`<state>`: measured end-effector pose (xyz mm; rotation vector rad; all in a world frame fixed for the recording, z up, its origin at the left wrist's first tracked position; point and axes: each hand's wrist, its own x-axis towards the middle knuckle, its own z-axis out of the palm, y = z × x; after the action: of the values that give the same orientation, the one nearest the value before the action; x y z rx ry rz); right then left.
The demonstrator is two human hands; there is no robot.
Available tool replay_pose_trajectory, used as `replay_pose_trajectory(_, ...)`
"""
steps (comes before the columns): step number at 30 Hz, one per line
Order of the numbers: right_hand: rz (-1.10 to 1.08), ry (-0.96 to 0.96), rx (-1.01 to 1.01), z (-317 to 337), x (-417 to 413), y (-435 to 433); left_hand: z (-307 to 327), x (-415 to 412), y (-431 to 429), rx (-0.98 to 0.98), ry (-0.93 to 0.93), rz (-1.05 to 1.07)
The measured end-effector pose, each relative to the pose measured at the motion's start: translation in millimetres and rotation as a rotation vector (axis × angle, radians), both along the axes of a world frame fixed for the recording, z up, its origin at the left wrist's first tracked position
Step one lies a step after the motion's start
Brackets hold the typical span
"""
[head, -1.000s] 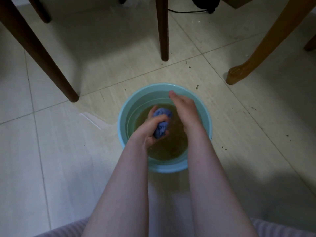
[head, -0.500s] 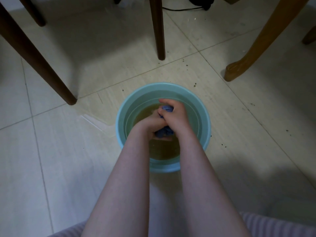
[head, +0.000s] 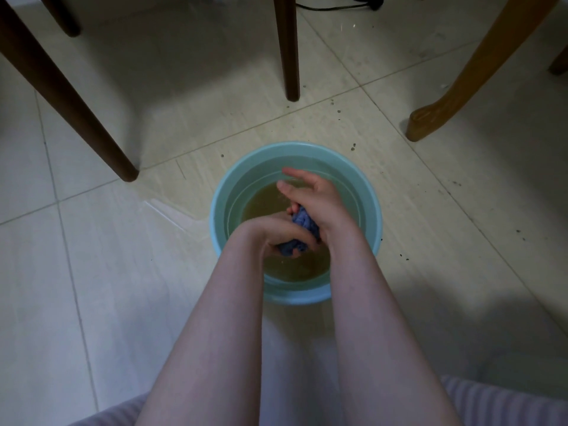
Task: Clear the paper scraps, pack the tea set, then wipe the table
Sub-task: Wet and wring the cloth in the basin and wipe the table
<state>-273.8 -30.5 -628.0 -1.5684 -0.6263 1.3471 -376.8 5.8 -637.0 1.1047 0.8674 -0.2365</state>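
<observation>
A teal basin (head: 224, 192) stands on the tiled floor, holding yellowish-brown water (head: 307, 267). Above the water both my hands hold a crumpled blue cloth (head: 302, 221). My left hand (head: 276, 233) grips the cloth's lower end from the left. My right hand (head: 322, 201) covers its upper end; some fingers curl round it, while two others stretch straight out toward the basin's far side. Most of the cloth is hidden between my hands. No table, tea set or paper scraps are in sight.
Dark chair legs (head: 70, 103) (head: 289, 47) stand behind and left of the basin, a light wooden leg (head: 455, 81) at the right. A wet patch (head: 172, 207) spreads left of the basin. Dark specks dot the floor; a black cable (head: 332, 7) runs along the top.
My right hand closed over the cloth beside my left, then slid up it and straightened two fingers. My left hand turned lower on the cloth. The camera shifted slightly.
</observation>
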Motion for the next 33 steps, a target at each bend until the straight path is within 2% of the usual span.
replay_pose_trajectory(3, -0.179, 0.089, -0.006, 2, 1, 2, 10, 6, 4, 0.071, 0.034, -0.039)
replay_pose_trajectory(7, -0.437, 0.115, 0.026, 4, 2, 7, 15, 18, 0, 0.381, 0.070, -0.111)
replay_pose_trajectory(10, -0.524, 0.169, 0.034, 6, 2, 9, 10, 25, -6, 0.603, 0.070, -0.064)
replay_pose_trajectory(15, -0.623, 0.176, 0.045, 0, 0, 14, -3, 29, -14, 0.935, 0.250, -0.039)
replay_pose_trajectory(18, -0.667, 0.143, 0.027, -1, -6, 19, -2, 28, -19, 1.031, 0.357, 0.044)
replay_pose_trajectory(22, -0.707, 0.113, 0.005, 2, -9, 21, 1, 26, -21, 1.089, 0.374, 0.039)
replay_pose_trajectory(26, -0.684, 0.135, -0.026, 5, -12, 25, 4, 21, -13, 0.991, 0.363, 0.007)
replay_pose_trajectory(28, -0.472, 0.142, 0.025, 0, -10, 17, -1, 16, -9, 0.765, 0.286, 0.052)
replay_pose_trajectory(31, -0.048, 0.008, 0.054, -9, -9, 2, -4, 1, -2, 0.333, 0.158, 0.097)
replay_pose_trajectory(33, 0.086, -0.042, 0.057, -13, -12, 0, -8, -8, -2, 0.133, 0.107, 0.131)
